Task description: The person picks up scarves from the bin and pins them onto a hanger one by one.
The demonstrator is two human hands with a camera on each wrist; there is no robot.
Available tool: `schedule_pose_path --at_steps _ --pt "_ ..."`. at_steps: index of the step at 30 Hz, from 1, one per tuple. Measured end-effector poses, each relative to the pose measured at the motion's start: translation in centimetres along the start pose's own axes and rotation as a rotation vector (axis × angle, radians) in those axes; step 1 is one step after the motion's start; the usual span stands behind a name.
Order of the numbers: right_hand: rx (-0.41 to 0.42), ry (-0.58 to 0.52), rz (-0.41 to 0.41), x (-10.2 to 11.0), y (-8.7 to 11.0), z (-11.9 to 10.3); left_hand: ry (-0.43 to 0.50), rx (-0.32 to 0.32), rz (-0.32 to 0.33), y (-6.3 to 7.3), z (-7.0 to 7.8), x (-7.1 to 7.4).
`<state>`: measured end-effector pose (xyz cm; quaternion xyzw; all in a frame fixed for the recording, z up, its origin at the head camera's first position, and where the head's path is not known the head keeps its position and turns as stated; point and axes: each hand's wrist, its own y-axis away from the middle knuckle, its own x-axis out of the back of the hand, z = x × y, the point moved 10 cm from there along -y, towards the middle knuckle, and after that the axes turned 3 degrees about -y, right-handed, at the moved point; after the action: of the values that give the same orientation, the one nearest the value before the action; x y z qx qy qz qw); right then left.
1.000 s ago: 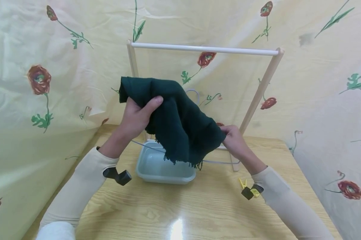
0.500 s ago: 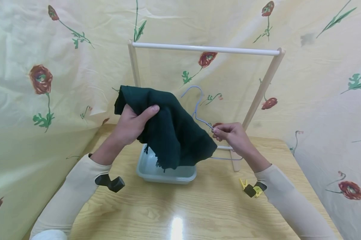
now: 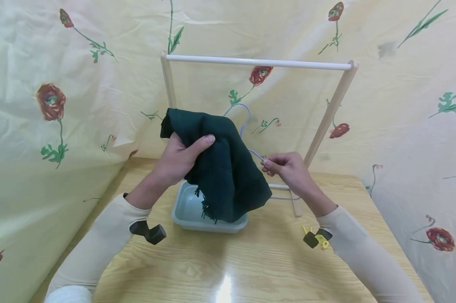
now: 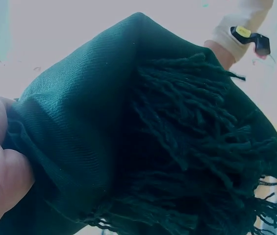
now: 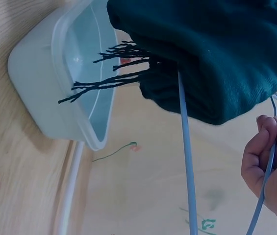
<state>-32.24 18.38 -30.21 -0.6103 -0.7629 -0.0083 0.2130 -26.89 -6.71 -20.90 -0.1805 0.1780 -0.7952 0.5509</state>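
Note:
My left hand point(image 3: 176, 160) grips a dark green fringed scarf point(image 3: 228, 168), its thumb pressed on the folded cloth. In the left wrist view the fringe point(image 4: 192, 112) hangs loose beside the thumb. My right hand point(image 3: 290, 170) pinches the right shoulder of a thin light-blue clothes hanger point(image 3: 256, 154), just right of the scarf. The hanger's hook rises behind the cloth, and its left part is hidden. In the right wrist view the hanger's lower bar point(image 5: 185, 132) runs into the folds of the scarf.
Below the scarf a pale blue plastic basin point(image 3: 209, 227) stands on the wooden table point(image 3: 167, 269). Behind it stands a rack with a white rod point(image 3: 258, 62) and wooden posts point(image 3: 332, 111). Yellow clothespins point(image 3: 322, 242) lie at the right, partly covered by the wrist camera.
My right hand has left the scarf's right edge and now pinches the hanger's shoulder. The scarf's right end has dropped and shifted left, exposing more of the hook. The left hand is slightly lower.

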Motion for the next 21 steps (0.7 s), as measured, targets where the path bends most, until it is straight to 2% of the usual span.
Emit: schedule_pose_path --at_steps 6,10,17,21 --pt "0.039 0.043 0.03 0.3 -0.3 -1.3 0.039 -0.008 0.007 -0.4 -0.2 -1.0" --pt "0.073 0.039 0.046 0.6 -0.5 -2.5 0.032 0.017 0.004 -0.2 -0.5 -1.3" --pt "0.09 -0.008 0.047 1.1 -0.7 -4.4 0.011 -0.004 0.025 0.1 -0.7 -0.9" --pt "0.098 -0.014 0.055 1.4 -0.7 -5.1 0.018 0.032 0.035 0.3 -1.1 -0.7"
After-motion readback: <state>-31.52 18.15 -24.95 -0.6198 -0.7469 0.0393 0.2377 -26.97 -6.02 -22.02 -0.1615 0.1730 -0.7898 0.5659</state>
